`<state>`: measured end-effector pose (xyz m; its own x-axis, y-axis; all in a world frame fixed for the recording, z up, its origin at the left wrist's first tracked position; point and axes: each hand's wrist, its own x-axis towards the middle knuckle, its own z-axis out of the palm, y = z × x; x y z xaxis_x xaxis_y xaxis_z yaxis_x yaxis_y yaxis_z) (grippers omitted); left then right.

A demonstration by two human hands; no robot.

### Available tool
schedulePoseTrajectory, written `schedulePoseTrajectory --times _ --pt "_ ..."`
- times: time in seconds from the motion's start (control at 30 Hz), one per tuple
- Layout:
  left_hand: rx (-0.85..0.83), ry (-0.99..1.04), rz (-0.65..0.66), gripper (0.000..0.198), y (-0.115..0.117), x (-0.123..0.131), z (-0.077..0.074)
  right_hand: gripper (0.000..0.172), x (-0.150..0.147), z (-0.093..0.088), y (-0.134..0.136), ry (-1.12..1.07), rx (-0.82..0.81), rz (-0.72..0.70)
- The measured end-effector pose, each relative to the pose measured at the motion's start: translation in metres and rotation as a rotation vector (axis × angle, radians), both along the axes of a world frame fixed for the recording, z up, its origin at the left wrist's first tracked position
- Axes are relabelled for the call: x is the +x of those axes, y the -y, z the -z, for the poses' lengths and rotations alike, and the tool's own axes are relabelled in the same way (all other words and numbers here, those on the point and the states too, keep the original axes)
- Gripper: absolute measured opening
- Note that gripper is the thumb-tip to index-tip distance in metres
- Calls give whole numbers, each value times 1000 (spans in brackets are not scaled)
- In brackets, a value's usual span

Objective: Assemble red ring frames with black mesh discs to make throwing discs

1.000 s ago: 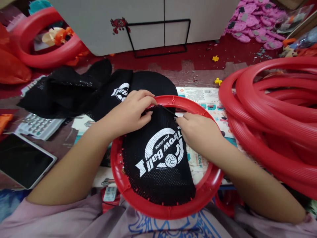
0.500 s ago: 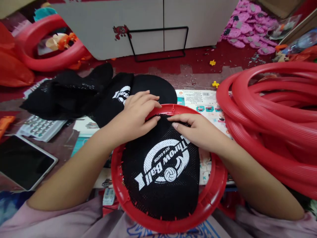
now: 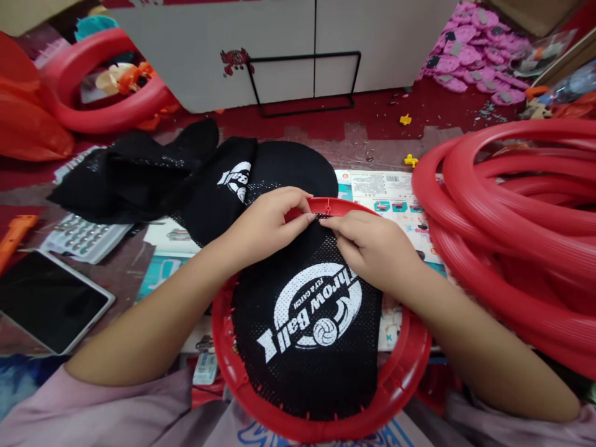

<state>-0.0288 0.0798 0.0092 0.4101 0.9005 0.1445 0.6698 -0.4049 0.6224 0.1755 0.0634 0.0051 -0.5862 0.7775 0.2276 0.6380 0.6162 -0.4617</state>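
A red plastic ring point(image 3: 412, 366) lies against the lap and the table's near edge, its inner rim lined with small pegs. Stretched inside it is a black mesh net point(image 3: 311, 388) printed with a white "Throw Ball" logo. Along the lower and left rim the net meets the pegs; a gap shows at the lower right. At the far rim my left hand point(image 3: 272, 220) pinches the net's edge between thumb and index finger. My right hand point(image 3: 375, 248) pinches the same edge just beside it, fingers curled. The fingertips nearly touch.
More black nets point(image 3: 186, 180) lie beyond the ring. Red tubular rings point(image 3: 503, 248) are piled at the right. A tablet point(image 3: 51, 301) and a calculator point(image 3: 88, 236) sit at the left. Behind stand a white board point(image 3: 274, 31), a black wire frame point(image 3: 307, 57) and pink pieces point(image 3: 470, 49).
Both hands have closed into tighter pinches on the net's edge; the left fingers, stretched over the rim before, are now curled. The view has shifted slightly.
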Motion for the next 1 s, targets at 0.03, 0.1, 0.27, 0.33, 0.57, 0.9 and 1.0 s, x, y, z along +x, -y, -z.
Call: schedulePoseTrajectory --times 0.03,0.1,0.27,0.33,0.57,0.9,1.0 --pt "-1 -7 -3 19 0 0 1 38 0 0 1 47 22 14" --pt "2 -34 -15 20 -1 1 2 39 -2 -1 2 150 75 49" --pt "18 -96 -42 20 -5 4 5 39 -5 -2 4 330 136 99" --pt "13 -105 -55 21 -6 4 5 38 -7 -2 4 364 125 104" --pt "-23 -46 -44 19 -8 2 8 37 -8 -4 3 417 55 92" --pt "-80 -61 -97 19 -10 2 11 36 -8 -11 8 444 30 49" --pt "-106 -30 -80 16 -9 2 10 36 -7 -15 9 443 -25 26"
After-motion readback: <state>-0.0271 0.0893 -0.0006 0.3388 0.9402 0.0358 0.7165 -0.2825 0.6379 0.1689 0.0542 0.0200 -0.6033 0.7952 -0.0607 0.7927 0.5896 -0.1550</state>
